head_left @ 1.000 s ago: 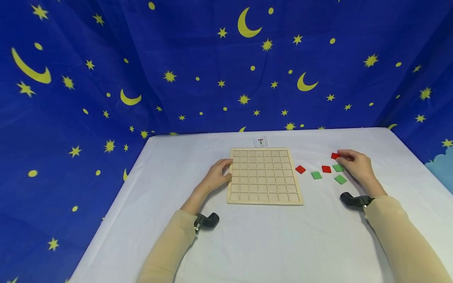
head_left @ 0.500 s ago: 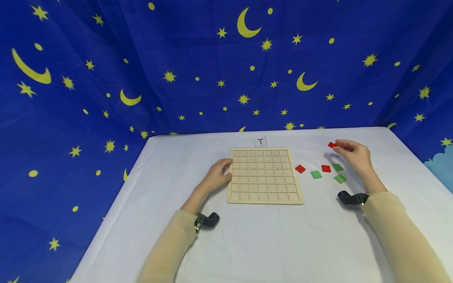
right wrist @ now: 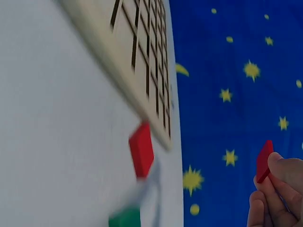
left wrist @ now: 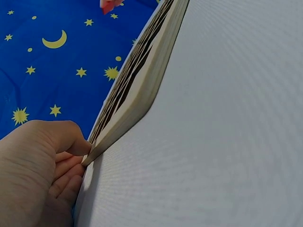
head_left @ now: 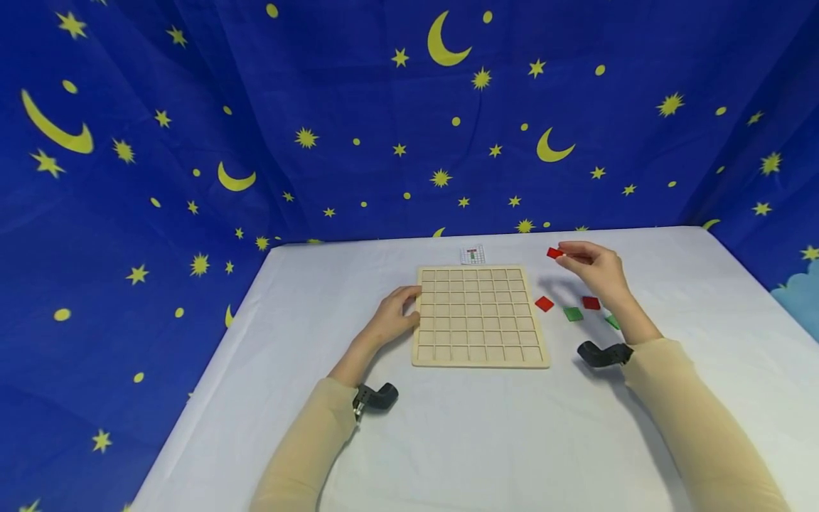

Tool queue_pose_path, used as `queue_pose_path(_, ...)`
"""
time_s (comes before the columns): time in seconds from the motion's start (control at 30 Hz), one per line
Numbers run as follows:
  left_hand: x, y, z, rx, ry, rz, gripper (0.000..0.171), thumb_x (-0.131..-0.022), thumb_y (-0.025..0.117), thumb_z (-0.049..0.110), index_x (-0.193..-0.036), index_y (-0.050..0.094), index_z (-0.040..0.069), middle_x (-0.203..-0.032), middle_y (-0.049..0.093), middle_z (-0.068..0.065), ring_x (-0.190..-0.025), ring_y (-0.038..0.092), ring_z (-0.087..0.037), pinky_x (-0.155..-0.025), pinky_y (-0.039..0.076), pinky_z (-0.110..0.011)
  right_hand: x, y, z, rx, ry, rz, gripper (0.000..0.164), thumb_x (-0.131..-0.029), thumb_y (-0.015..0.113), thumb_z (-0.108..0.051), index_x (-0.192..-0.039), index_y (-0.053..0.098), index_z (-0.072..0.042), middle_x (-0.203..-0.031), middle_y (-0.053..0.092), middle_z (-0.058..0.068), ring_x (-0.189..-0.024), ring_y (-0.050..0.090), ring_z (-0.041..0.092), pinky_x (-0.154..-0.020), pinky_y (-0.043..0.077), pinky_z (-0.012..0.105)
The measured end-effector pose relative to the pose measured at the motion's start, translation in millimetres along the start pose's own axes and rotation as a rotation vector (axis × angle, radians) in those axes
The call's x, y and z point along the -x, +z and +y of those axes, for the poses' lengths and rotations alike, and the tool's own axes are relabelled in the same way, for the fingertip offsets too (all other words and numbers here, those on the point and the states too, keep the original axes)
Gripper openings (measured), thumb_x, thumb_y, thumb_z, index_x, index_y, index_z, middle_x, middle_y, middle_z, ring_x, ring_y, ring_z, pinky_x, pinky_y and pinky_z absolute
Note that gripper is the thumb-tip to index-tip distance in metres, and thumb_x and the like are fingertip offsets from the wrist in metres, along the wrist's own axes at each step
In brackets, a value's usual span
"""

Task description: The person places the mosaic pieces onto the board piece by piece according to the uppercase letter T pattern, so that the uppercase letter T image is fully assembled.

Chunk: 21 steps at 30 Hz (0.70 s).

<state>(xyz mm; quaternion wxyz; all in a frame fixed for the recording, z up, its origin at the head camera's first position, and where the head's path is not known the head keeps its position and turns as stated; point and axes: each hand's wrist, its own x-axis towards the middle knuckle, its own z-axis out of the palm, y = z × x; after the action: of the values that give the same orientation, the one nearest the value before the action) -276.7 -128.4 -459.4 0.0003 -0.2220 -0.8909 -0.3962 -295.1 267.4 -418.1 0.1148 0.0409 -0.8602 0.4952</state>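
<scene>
The left hand [head_left: 387, 318] grips the left edge of the board [head_left: 480, 363]; off its far right corner, a red tile [head_left: 554, 252] is pinched mid-air by the right hand [head_left: 598, 274]. Loose tiles [head_left: 573, 314] lie on the white table [head_left: 486, 441], before a starry blue curtain [head_left: 358, 85].

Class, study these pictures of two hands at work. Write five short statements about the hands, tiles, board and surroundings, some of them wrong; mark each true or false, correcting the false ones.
1. The right hand pinches a red tile. True.
2. The left hand holds a green tile. False: the left hand touches the left edge of the wooden board.
3. A green tile lies on the table, to the right of the board. True.
4. The small printed card lies on the person's side of the board. False: the card lies beyond its far edge.
5. The backdrop is plain white. False: the backdrop is blue with yellow moons and stars.
</scene>
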Motion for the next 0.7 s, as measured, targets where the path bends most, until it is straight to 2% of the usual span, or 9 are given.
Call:
queue_pose_path(0.1,0.1,-0.6,1.0,0.001,-0.002,0.002,0.056,-0.082,0.060,0.004,-0.136,0.046,-0.003,-0.134,0.048,-0.017,-0.120,0.049,-0.027,-0.103,0.038,-0.034,5,11,-23,-0.027,0.008,-0.041,0.046,-0.088,0.067,-0.030,-0.124,0.060,-0.003,-0.119,0.063,0.011,-0.097,0.059,0.006,-0.075,0.048,0.012)
queue_pose_path(0.2,0.4,-0.4,0.7,0.005,-0.006,0.002,0.056,-0.082,0.060,0.003,-0.136,0.046,-0.003,-0.134,0.048,-0.017,-0.120,0.048,-0.028,-0.104,0.038,-0.033,3,24,-32,-0.032,0.012,-0.069,0.045,-0.088,0.067,-0.030,-0.124,0.061,-0.003,-0.119,0.062,0.013,-0.100,0.059,0.012,-0.077,0.048,0.013)
queue_pose_path(0.3,0.4,0.3,0.2,0.011,-0.011,0.000,0.056,-0.082,0.060,0.003,-0.136,0.045,-0.003,-0.134,0.048,-0.017,-0.121,0.048,-0.027,-0.104,0.037,-0.033,0,37,-35,-0.050,0.002,-0.085,0.044,-0.088,0.067,-0.028,-0.122,0.062,-0.002,-0.118,0.062,0.014,-0.102,0.060,0.018,-0.078,0.049,0.016)
queue_pose_path(0.5,0.6,0.5,1.2,0.017,-0.024,-0.003,0.055,-0.083,0.060,0.003,-0.136,0.045,-0.002,-0.134,0.048,-0.016,-0.121,0.048,-0.027,-0.104,0.037,-0.032,-3,61,-38,-0.121,-0.033,-0.128,0.043,-0.087,0.068,-0.027,-0.122,0.062,-0.003,-0.119,0.062,0.012,-0.102,0.060,0.018,-0.079,0.050,0.019)
queue_pose_path(0.7,1.3,-0.3,4.0,0.008,-0.014,0.000,0.055,-0.082,0.060,0.003,-0.135,0.046,-0.003,-0.134,0.049,-0.016,-0.120,0.049,-0.027,-0.104,0.037,-0.034,-7,79,-46,-0.174,-0.093,-0.160,0.041,-0.087,0.068,-0.022,-0.122,0.061,-0.001,-0.119,0.062,0.015,-0.104,0.059,0.025,-0.084,0.051,0.027)
